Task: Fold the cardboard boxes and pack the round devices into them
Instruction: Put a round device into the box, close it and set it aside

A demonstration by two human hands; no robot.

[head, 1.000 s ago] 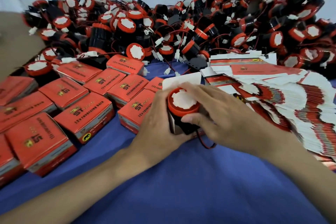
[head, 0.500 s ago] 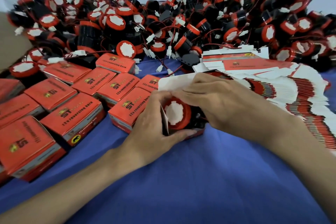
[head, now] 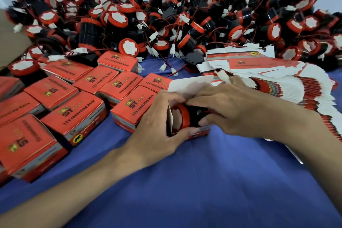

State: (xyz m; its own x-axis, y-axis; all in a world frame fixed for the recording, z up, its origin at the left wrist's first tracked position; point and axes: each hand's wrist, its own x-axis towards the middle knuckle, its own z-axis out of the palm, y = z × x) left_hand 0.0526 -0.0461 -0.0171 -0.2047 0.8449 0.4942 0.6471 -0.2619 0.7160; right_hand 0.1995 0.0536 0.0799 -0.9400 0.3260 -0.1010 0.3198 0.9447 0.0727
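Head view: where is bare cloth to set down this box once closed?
Bare cloth spans the front, nearer than the box, widest in the middle. Crowded: packed boxes on the left, flat boxes on the right, devices piled behind.

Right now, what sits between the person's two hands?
In the head view, an open red cardboard box holding a round black device with a red rim lies between the left hand and right hand.

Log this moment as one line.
left hand: holds red cardboard box | right hand: grips round red-and-black device inside | white lid flap: open
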